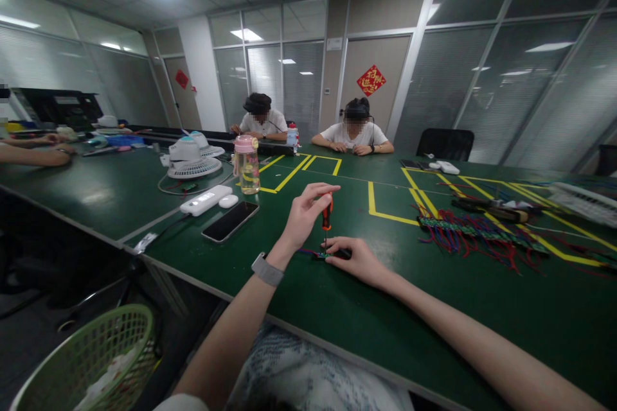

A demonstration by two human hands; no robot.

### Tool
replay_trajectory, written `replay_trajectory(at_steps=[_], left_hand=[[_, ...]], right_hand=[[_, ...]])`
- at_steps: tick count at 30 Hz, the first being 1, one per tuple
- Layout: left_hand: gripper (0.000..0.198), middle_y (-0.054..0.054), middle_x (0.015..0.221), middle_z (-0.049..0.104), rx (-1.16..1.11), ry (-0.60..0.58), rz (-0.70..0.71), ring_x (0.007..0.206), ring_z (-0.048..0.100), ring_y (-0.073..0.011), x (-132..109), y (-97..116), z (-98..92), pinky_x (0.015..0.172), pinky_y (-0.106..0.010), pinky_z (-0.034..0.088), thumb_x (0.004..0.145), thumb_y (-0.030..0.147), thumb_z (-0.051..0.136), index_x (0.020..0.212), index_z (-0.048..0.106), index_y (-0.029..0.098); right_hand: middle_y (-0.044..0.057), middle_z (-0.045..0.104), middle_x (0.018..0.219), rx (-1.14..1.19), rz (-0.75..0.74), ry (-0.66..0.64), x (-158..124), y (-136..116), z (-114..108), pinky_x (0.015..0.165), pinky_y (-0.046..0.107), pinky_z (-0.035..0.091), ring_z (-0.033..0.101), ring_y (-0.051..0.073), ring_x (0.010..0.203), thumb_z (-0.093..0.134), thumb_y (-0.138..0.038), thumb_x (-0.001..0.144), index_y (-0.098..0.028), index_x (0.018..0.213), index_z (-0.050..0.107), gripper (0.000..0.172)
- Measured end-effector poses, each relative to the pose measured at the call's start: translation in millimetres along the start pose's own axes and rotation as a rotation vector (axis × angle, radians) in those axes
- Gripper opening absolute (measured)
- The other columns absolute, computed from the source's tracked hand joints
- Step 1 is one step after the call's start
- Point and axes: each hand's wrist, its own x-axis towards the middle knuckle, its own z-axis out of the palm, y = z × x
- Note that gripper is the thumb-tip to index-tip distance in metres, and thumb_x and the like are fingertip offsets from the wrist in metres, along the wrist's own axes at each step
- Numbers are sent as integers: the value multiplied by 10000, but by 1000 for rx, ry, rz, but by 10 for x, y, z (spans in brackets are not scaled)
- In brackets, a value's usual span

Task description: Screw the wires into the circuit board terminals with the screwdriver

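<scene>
My left hand (304, 215), with a grey-banded watch on its wrist, grips the top of a screwdriver (327, 217) with an orange and black handle. The screwdriver stands upright, its thin shaft pointing down at a small green circuit board (320, 257) on the table. Low beside the shaft, my right hand (354, 260) has its thumb and fingers closed at the board's right side. Dark and coloured wires come off the board. Whether the tip sits in a screw is too small to tell.
On the green table (299, 347) lie a phone (230, 221), a white power strip (206, 200), a pink-lidded bottle (247, 164) and white fans (195, 160). Wired circuit boards (475, 231) spread at right. A green basket (139, 321) stands lower left. Two people sit opposite; another person's arms show at left.
</scene>
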Motion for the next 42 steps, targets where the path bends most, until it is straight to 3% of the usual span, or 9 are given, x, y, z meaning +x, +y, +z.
replay_trajectory(at_steps=[3, 7, 13, 18, 23, 29, 35, 38, 42], left_hand=[[317, -86, 1088, 642, -121, -4, -68, 896, 640, -176, 3, -16, 0, 741, -298, 534, 861, 337, 554, 1126, 644, 189], [270, -47, 903, 669, -12, 59, -34, 768, 625, -129, 3, -34, -13, 691, -246, 514, 789, 304, 656, 1022, 688, 172], [345, -92, 1175, 620, -184, -63, -93, 992, 622, -205, 1, -12, 14, 808, -334, 525, 886, 313, 494, 1190, 611, 199], [320, -55, 986, 652, 23, 14, -40, 819, 617, -142, -8, 10, 8, 718, -257, 508, 776, 290, 671, 1081, 669, 194], [285, -78, 1196, 588, 11, -41, -4, 1069, 567, -191, -9, 11, -5, 855, -284, 482, 871, 312, 540, 1103, 672, 212], [307, -51, 968, 651, 39, 2, -24, 795, 613, -135, -10, -15, -17, 714, -259, 501, 795, 310, 650, 1080, 673, 199], [312, -75, 1244, 589, -79, -51, -32, 1103, 568, -210, -6, 3, -7, 909, -327, 465, 877, 293, 508, 1148, 648, 227], [387, -95, 1160, 636, -150, -60, -96, 979, 625, -208, -15, 6, 14, 838, -351, 506, 842, 296, 574, 1218, 592, 209], [345, -51, 1000, 644, 46, 20, -37, 835, 599, -130, -13, -2, -7, 754, -246, 489, 745, 285, 702, 1076, 674, 195]], right_hand=[[106, 703, 1039, -29, 0, -5, -1, -26, -10, 952, 417, 477, 621, 254, 1081, 690, -225, 732, -169, 809, 725, 101], [110, 701, 1038, -19, 24, 4, -4, -48, -16, 952, 409, 477, 625, 254, 1076, 699, -230, 722, -162, 792, 712, 98], [106, 699, 1026, -4, 47, 25, -2, -42, -1, 943, 407, 478, 627, 245, 1068, 702, -233, 708, -164, 707, 666, 79], [105, 702, 1019, -1, 34, 31, -1, -18, 3, 940, 403, 478, 631, 241, 1060, 700, -230, 709, -165, 709, 660, 77], [109, 700, 1027, -4, 32, 20, -7, -17, -7, 946, 401, 474, 633, 242, 1058, 700, -247, 719, -161, 727, 672, 91], [106, 703, 1031, 17, 25, 11, -13, -9, -19, 960, 408, 465, 626, 244, 1074, 706, -281, 730, -161, 751, 685, 124], [100, 706, 1020, 2, -3, 16, -19, 13, -19, 965, 412, 461, 629, 239, 1069, 706, -286, 740, -170, 763, 692, 119], [101, 704, 1027, 2, 3, 17, -21, -6, -19, 957, 413, 466, 631, 239, 1066, 703, -283, 742, -173, 760, 689, 113], [104, 707, 1025, -4, 2, 17, -20, -29, -19, 955, 419, 467, 630, 248, 1069, 704, -270, 736, -169, 753, 681, 105]])
